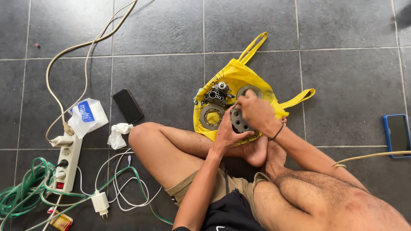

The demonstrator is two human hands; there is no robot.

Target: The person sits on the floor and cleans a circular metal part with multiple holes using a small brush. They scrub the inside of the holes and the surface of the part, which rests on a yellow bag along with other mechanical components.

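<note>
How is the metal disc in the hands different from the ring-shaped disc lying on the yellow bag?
The held disc is dark, has round holes, stands tilted between the left hand and right hand. The ring disc lies flat on the yellow bag, untouched, with a brownish band and an open centre. Both are round metal parts.

On the floor beside me lie a black phone [127, 105], a power strip [68, 160], a green hose [21, 192] and a blue-cased phone [397, 135].
</note>
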